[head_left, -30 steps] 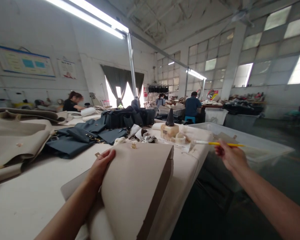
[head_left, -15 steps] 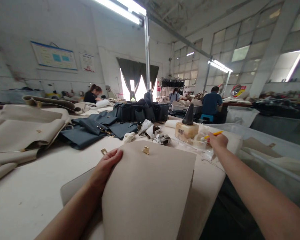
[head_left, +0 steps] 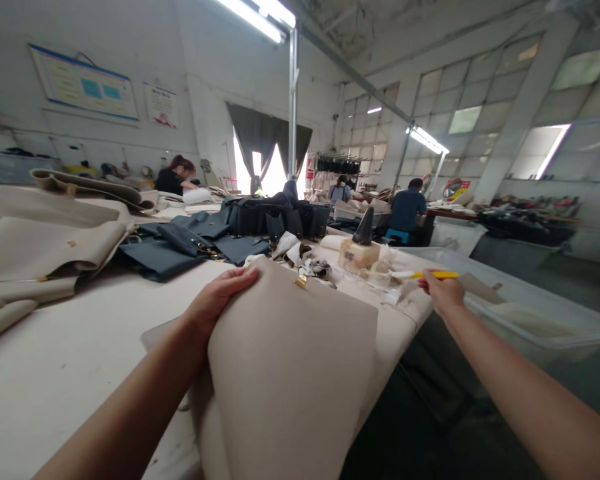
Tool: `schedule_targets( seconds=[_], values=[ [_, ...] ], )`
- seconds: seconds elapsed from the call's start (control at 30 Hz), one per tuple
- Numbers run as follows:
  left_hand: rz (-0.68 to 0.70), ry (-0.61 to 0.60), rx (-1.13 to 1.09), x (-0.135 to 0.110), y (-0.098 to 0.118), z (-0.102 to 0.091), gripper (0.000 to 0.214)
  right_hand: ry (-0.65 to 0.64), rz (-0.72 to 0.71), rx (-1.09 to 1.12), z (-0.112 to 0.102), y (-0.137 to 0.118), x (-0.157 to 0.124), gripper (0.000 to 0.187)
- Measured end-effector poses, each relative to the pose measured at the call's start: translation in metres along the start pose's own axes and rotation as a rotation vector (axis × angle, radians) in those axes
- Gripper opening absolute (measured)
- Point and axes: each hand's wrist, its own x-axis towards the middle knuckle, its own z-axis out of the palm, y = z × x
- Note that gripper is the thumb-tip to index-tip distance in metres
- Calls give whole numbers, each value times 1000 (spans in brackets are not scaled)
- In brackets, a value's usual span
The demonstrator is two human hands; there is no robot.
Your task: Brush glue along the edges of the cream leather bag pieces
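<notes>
One brush (head_left: 418, 274) in right fingers (head_left: 427, 285)

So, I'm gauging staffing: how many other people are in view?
3: a person in black on the left, a person near the back rack, and a person in blue on a blue stool. Others may be hidden.

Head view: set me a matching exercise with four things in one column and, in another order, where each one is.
Things
1. Yellow-handled brush
2. Beige panel
3. Dark cone
4. Translucent bin

Places
A. On top of a stained, squarish container
B. In the right hand
C. Beyond the right-hand edge of the pale table
D. In the left hand

Pairs: 1-B, 2-D, 3-A, 4-C
</notes>
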Motion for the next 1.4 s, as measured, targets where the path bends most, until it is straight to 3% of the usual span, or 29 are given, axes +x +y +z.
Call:
schedule_targets(
  seconds=[0.17,0.37,0.47,0.57,0.7,0.8,0.9,1.03,1.17,1.27,1.4],
  values=[
    [35,45,-12,-4,2,-4,17,-96,-108,-40,-8,-11,-10,24],
    [42,7,31,-7,-2,-7,15,-239,-327,-117,15,-18,-21,19],
    [30,9,13,-2,-3,-13,16,-333,-377,-139,15,-23,-32,16],
    [1,-32,30,5,-1,-19,17,-324,-359,-135,-4,-29,-48,12],
    [-47,-80,103,6,4,-17,14,-139,-257,-57,-52,-36,-84,14],
    [-105,-80,198,2,6,-10,13,-31,-120,71,-91,-40,-128,27],
    [-148,-68,268,0,5,-2,11,-18,0,192,-125,-44,-183,37],
    [-130,-49,221,-4,3,5,8,41,134,317,-158,-56,-248,44],
    [-74,-25,124,-15,11,5,5,125,280,477,-177,-71,-292,49],
    [-69,-24,79,-28,19,1,3,129,252,507,-179,-80,-309,49],
    [-102,-30,28,-42,28,-8,4,34,135,516,-165,-84,-315,44]
  ],
)
